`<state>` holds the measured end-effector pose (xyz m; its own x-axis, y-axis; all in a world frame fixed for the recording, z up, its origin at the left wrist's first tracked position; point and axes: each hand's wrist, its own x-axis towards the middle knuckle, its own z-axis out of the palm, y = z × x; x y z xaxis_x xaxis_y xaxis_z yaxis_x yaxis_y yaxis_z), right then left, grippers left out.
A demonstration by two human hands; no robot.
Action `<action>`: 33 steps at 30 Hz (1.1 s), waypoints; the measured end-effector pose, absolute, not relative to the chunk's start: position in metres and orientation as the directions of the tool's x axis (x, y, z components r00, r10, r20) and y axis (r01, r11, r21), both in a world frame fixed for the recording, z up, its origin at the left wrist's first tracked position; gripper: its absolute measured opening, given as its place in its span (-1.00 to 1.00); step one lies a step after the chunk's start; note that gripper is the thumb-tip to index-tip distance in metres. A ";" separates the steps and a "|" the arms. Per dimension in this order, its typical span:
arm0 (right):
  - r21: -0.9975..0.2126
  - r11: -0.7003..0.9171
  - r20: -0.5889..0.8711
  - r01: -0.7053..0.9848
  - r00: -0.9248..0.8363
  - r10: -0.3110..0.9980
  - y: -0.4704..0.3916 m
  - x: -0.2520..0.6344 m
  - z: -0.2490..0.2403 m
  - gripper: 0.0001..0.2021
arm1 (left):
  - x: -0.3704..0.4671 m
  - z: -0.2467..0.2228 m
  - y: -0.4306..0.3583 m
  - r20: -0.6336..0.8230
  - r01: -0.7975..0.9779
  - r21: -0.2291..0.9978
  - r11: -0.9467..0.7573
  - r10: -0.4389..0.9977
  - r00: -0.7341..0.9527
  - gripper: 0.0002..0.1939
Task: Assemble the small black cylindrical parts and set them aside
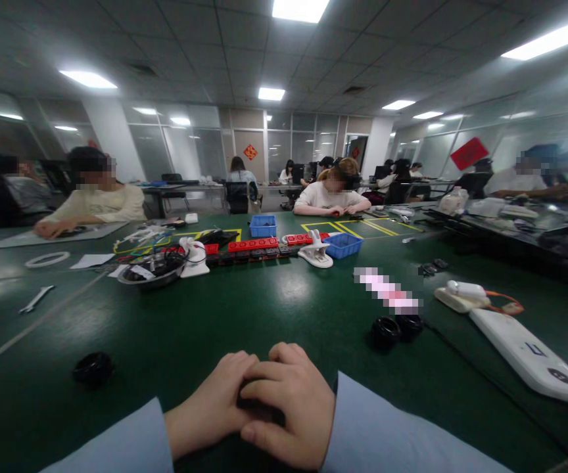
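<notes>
My left hand (212,407) and my right hand (288,407) rest together on the green table (264,309) at its near edge, the right laid over the left. Both have fingers curled closed, and I see nothing held in them. A small dark shape shows between the fingers, but I cannot tell what it is. Light blue sleeves cover both forearms. The nearest objects are a black round cap (93,368) to the left and two black round caps (395,330) to the right.
A white power strip (530,358) and a white device (464,294) lie at the right. Farther back are a metal bowl (153,270), red blocks (253,245), two blue bins (343,245) and a wrench (35,299). Several people sit at the table's far sides.
</notes>
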<state>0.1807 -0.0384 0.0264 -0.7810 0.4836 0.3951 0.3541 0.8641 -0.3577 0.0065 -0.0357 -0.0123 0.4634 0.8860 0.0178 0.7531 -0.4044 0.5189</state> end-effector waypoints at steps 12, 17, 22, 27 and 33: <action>-0.378 0.888 0.399 0.264 -0.819 0.413 -0.040 0.180 0.024 -0.87 | 0.006 -0.010 -0.036 0.014 0.783 0.475 -0.402 0.893 0.449 -0.83; -0.381 0.894 0.480 0.235 -0.776 0.409 -0.040 0.180 0.015 -0.79 | 0.006 -0.008 -0.035 0.008 0.778 0.494 -0.388 0.897 0.443 -0.75; -0.326 0.899 0.518 0.294 -0.739 0.430 -0.031 0.182 0.013 -0.65 | 0.005 -0.010 -0.034 0.024 0.751 0.519 -0.408 0.885 0.465 -0.69; -0.331 0.834 0.464 0.442 -0.693 0.552 -0.020 0.184 0.012 -0.62 | 0.005 -0.009 -0.035 0.004 0.775 0.494 -0.395 0.892 0.452 -0.68; -0.409 0.680 0.344 0.608 -0.588 0.732 -0.016 0.182 0.013 -0.71 | 0.000 -0.013 -0.034 0.012 0.755 0.510 -0.411 0.882 0.472 -0.62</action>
<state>0.1824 -0.0161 0.0131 -0.5876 0.7325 0.3438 0.6082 0.6800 -0.4094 0.0003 -0.0344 -0.0128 0.4716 0.8817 0.0118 0.7554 -0.4109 0.5105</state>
